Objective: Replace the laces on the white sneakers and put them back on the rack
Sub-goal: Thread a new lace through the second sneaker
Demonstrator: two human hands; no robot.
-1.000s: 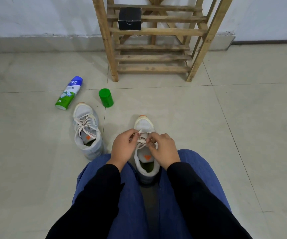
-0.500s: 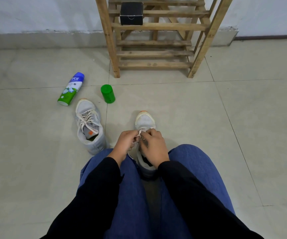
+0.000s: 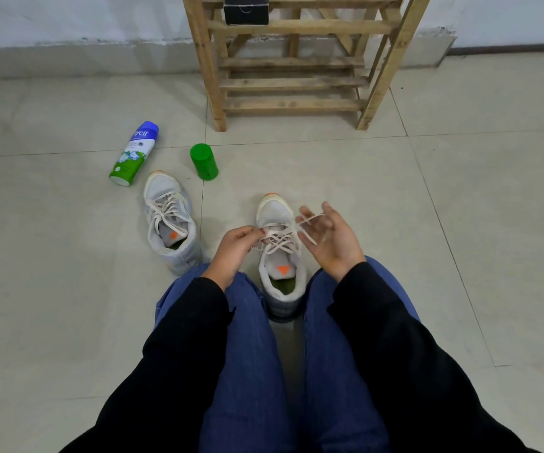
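A white sneaker stands on the floor between my knees, toe pointing away, with a cream lace crossed over its tongue. My left hand pinches the lace at the sneaker's left side. To the right of the shoe my right hand is lifted with the palm turned up, and a loop of the lace hangs over its loosely bent fingers. The second white sneaker sits laced to the left. The wooden rack stands against the wall ahead.
A blue and green spray can lies on the floor at the left, with its green cap standing beside it. A black box sits on an upper shelf of the rack. My legs in blue jeans fill the lower frame.
My right hand has pulled away from the shoe to the right, drawing a loop of lace out. The left hand stays at the lacing. The camera tilted slightly down.
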